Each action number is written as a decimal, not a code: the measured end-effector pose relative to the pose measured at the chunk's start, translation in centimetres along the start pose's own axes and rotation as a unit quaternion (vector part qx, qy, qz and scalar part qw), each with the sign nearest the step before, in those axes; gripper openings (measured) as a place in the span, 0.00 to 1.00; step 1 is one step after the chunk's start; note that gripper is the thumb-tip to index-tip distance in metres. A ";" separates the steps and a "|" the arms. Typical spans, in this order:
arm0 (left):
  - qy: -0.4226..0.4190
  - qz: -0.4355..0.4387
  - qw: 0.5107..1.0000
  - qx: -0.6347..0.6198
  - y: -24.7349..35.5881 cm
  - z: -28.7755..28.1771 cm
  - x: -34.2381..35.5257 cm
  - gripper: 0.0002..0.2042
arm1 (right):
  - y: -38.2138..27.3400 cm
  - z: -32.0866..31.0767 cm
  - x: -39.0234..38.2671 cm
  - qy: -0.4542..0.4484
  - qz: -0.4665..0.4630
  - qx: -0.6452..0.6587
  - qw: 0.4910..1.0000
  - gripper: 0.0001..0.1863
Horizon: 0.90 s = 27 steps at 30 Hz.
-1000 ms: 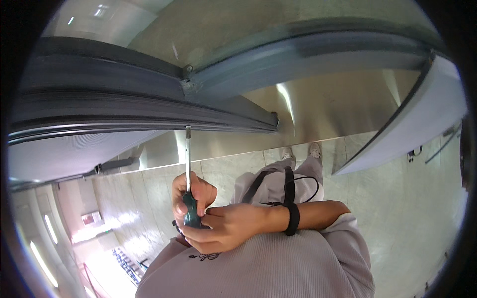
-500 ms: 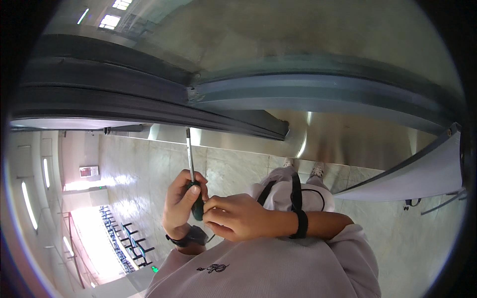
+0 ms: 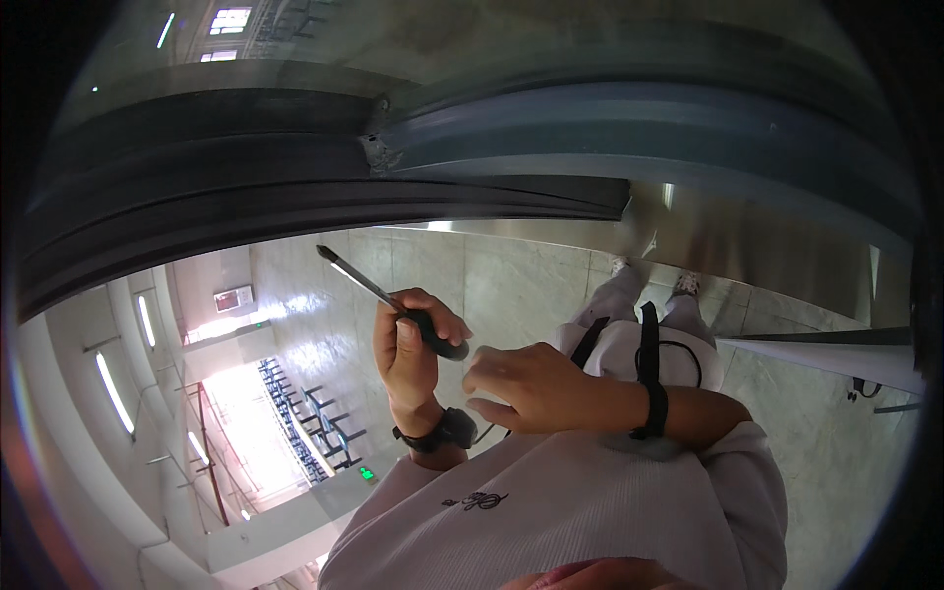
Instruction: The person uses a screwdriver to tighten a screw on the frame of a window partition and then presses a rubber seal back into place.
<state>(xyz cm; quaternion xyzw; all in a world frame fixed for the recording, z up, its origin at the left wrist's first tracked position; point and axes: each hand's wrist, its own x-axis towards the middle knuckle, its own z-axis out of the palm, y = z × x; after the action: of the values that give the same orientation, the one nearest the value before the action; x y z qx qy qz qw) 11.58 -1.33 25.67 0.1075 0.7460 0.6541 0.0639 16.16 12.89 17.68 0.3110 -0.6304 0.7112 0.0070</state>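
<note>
A screwdriver (image 3: pixel 364 279) with a dark green handle and a metal shaft is in my left hand (image 3: pixel 408 366). My fingers wrap around its handle, and the dark tip points up and to the left, touching nothing. Just right of the handle's end is my right hand (image 3: pixel 531 388), its fingers curled in toward the thumb. Whether anything small sits between those fingers is hidden. Ahead of both hands runs a dark metal frame (image 3: pixel 324 202), which meets a grey-blue rail (image 3: pixel 610 128) at a corner joint (image 3: pixel 379 152).
Glass or another reflective panel (image 3: pixel 551 39) rises beyond the rail. A shiny metal strip (image 3: pixel 728 236) lies low near my feet. At the right a pale panel (image 3: pixel 836 359) juts out above the tiled floor (image 3: pixel 433 261). Rows of seats (image 3: pixel 295 413) stand far to the left.
The screwdriver has tilted left from nearly upright. Both hands appear farther right in view, and my right hand has come away from the handle's end. The view has shifted too.
</note>
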 end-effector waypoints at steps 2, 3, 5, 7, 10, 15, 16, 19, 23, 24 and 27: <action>0.005 0.006 0.999 -0.037 -0.1 -0.2 -0.2 0.17 | 0.0 0.1 0.2 -0.005 -0.003 -0.003 1.000 0.08; 0.008 0.009 0.999 -0.052 -0.3 -0.1 -0.3 0.17 | 0.0 0.1 0.2 -0.002 0.008 -0.009 1.000 0.09; -0.001 0.017 0.998 -0.055 -0.1 0.1 -0.6 0.16 | -0.3 0.3 0.3 0.002 0.015 -0.025 1.000 0.11; -0.026 0.042 0.998 -0.042 -0.5 0.1 -0.6 0.16 | -0.4 0.5 0.2 0.039 0.090 -0.015 0.995 0.16; -0.057 0.050 0.996 -0.056 -1.0 0.1 -0.6 0.17 | -0.4 0.6 -0.4 0.074 0.107 -0.070 0.989 0.21; -0.134 0.014 0.978 -0.160 -2.1 1.1 0.5 0.17 | -0.3 0.5 -0.7 0.183 0.103 -0.151 0.966 0.25; -0.162 0.009 0.969 -0.188 -2.7 0.9 0.9 0.17 | -0.2 0.6 -0.8 0.192 0.107 -0.166 0.961 0.25; -0.241 0.005 0.960 -0.145 -3.5 0.6 2.7 0.17 | 0.0 1.1 -1.5 0.212 0.189 -0.113 0.952 0.22; -0.266 0.012 0.951 -0.158 -3.2 1.0 4.6 0.18 | -1.3 2.9 -2.6 0.319 0.148 -0.131 0.927 0.21; -0.277 0.011 0.945 -0.174 -3.1 1.2 5.0 0.18 | -1.8 3.5 -2.8 0.318 0.155 -0.146 0.924 0.21; -0.332 0.009 0.916 -0.227 -2.3 1.5 6.2 0.20 | -3.1 5.1 -2.8 0.369 0.118 -0.232 0.892 0.25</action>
<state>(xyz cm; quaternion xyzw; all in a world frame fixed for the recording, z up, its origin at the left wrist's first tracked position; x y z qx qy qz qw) 5.71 1.31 23.44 0.3071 0.5122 0.7334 0.3247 21.88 9.97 19.25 -0.0609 -0.7615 0.6042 0.2266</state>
